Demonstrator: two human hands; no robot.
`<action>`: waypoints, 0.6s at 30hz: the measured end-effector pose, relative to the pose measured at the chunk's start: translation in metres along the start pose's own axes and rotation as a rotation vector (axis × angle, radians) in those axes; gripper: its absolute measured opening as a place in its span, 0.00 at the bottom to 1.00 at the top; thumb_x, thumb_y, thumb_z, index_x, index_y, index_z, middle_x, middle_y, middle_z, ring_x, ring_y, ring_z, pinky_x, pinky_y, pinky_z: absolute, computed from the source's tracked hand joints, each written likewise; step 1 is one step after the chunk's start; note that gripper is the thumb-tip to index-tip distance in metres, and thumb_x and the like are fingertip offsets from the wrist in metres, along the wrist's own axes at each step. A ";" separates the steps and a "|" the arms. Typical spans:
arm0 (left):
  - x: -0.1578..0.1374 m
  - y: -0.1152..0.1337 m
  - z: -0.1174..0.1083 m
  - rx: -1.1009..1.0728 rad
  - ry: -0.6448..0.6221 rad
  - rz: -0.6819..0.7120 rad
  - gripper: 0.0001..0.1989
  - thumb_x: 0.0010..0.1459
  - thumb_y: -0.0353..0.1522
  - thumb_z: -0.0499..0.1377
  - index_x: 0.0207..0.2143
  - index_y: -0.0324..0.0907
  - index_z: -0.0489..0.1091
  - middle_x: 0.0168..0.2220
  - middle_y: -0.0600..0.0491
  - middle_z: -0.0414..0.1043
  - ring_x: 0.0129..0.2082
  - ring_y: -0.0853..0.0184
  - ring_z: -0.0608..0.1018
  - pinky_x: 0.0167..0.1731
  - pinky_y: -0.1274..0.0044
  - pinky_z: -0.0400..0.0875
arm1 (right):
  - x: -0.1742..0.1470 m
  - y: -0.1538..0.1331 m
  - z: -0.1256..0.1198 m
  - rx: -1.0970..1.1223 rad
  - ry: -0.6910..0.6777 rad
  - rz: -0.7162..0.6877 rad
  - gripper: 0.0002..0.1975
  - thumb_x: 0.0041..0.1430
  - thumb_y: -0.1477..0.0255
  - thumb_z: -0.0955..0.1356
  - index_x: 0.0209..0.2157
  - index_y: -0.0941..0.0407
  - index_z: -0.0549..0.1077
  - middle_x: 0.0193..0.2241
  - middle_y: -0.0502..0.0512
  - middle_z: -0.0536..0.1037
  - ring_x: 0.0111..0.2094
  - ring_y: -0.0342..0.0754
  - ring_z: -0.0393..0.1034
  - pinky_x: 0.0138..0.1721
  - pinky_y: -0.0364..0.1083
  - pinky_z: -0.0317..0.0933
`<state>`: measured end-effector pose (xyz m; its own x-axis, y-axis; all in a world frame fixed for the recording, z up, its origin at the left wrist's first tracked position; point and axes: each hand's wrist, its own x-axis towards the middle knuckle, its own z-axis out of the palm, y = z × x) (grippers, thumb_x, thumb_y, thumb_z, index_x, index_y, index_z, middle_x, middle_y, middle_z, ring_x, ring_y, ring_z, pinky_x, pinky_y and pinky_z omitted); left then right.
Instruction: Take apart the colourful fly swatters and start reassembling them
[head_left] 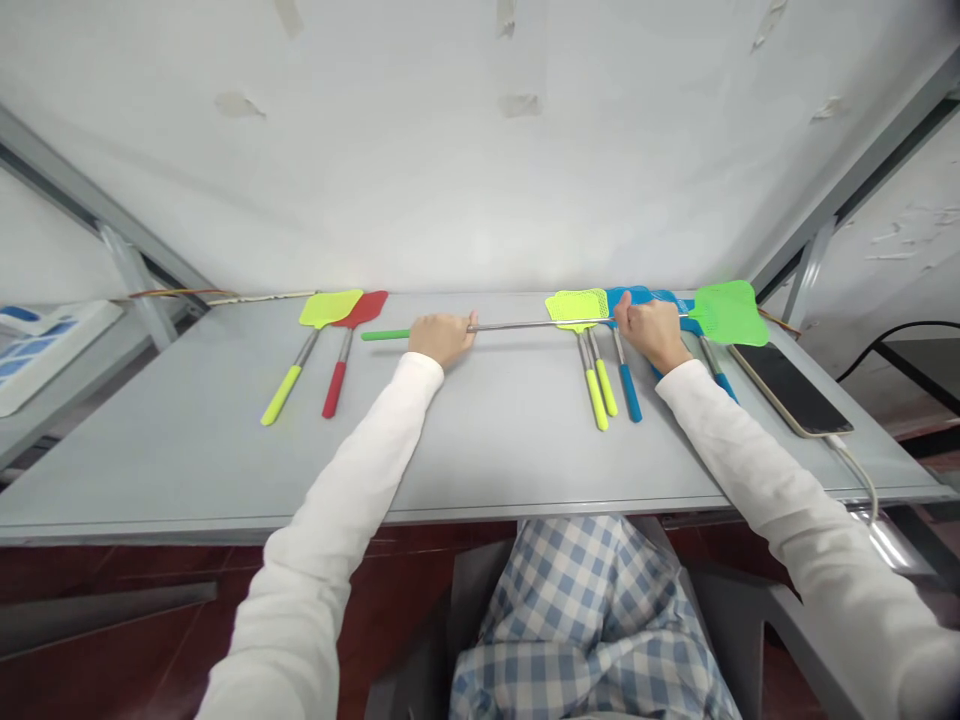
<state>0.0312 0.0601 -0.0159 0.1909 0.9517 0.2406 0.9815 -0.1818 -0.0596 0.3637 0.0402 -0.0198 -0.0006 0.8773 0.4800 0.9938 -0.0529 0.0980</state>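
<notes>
A green fly swatter (729, 313) with a long metal rod lies level across my two hands, its mesh head at the right and its green handle at the left. My left hand (441, 339) is closed round the swatter where handle and rod meet. Near the head, my right hand (651, 330) is closed on the rod. Below the rod on the right are yellow fly swatters (592, 385) and blue fly swatters (630, 392), partly hidden by my right hand. Left of my left hand lie a yellow fly swatter (281, 395) and a red fly swatter (335, 388).
The grey table (480, 440) ends at a white wall (450, 180) with tape scraps. A phone (791, 388) with a white cable lies at the table's right. Metal frame bars slope at both sides. A white and blue object (45, 345) stands at far left.
</notes>
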 end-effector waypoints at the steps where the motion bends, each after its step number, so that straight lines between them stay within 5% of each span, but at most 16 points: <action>1: -0.002 0.012 -0.002 -0.004 0.009 0.012 0.33 0.65 0.42 0.37 0.39 0.34 0.78 0.35 0.34 0.77 0.39 0.51 0.79 0.36 0.67 0.64 | -0.002 -0.009 -0.003 -0.002 -0.008 -0.014 0.30 0.67 0.67 0.52 0.22 0.63 0.75 0.20 0.67 0.75 0.23 0.51 0.69 0.26 0.46 0.49; 6: -0.016 0.060 -0.010 -0.027 -0.025 0.122 0.32 0.67 0.40 0.36 0.39 0.33 0.78 0.35 0.34 0.78 0.39 0.52 0.80 0.35 0.69 0.66 | -0.016 -0.062 -0.020 0.019 -0.065 -0.124 0.31 0.68 0.66 0.52 0.23 0.63 0.76 0.20 0.66 0.76 0.22 0.50 0.69 0.24 0.45 0.44; 10: -0.023 0.073 -0.012 -0.034 -0.084 0.204 0.29 0.67 0.38 0.38 0.41 0.34 0.77 0.35 0.36 0.78 0.39 0.54 0.80 0.35 0.70 0.66 | -0.023 -0.084 -0.029 0.061 -0.043 -0.189 0.33 0.68 0.64 0.51 0.20 0.63 0.75 0.17 0.64 0.74 0.20 0.47 0.67 0.24 0.45 0.42; 18: -0.016 0.052 -0.015 -0.060 -0.029 0.324 0.21 0.65 0.43 0.45 0.43 0.43 0.73 0.36 0.46 0.79 0.36 0.58 0.79 0.29 0.74 0.61 | -0.008 -0.047 -0.015 0.124 0.101 -0.182 0.32 0.68 0.63 0.50 0.17 0.59 0.70 0.16 0.60 0.71 0.21 0.46 0.63 0.26 0.46 0.47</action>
<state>0.0797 0.0312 -0.0085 0.4934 0.8486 0.1908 0.8692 -0.4893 -0.0714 0.3152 0.0288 -0.0151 -0.1858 0.8145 0.5496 0.9824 0.1658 0.0864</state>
